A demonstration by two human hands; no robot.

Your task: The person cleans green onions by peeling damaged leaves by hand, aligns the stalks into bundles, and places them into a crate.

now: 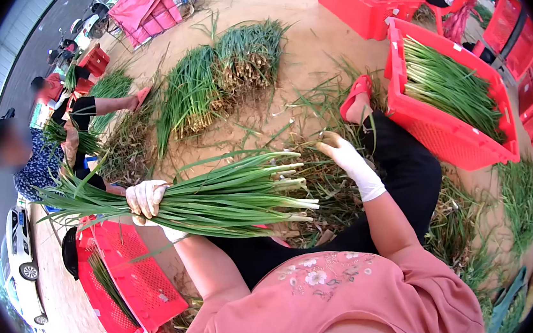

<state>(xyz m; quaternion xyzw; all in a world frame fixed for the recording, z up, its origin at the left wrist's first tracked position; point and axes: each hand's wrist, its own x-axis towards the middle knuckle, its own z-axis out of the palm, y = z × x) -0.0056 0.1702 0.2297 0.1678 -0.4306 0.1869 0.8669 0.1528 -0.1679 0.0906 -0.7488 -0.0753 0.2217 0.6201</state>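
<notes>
My left hand (146,200), in a white glove, is wrapped round the leafy part of a bunch of green onions (231,195). The bunch lies sideways above my lap, its pale stem ends pointing right and its long leaves trailing left. Just right of the stem ends is my right hand (346,159), also gloved. Its fingers are drawn together by thin, stringy plant scraps; what is between the fingertips is too small to make out. Discarded leaves (340,201) cover the ground beneath both hands.
Stacked onion bundles (219,75) with rooty ends lie ahead. On the right stands a red crate (453,142) holding onions, with another red crate (353,4) behind it. A red basket (129,269) is at lower left. A co-worker (38,156) sits at left, holding onions.
</notes>
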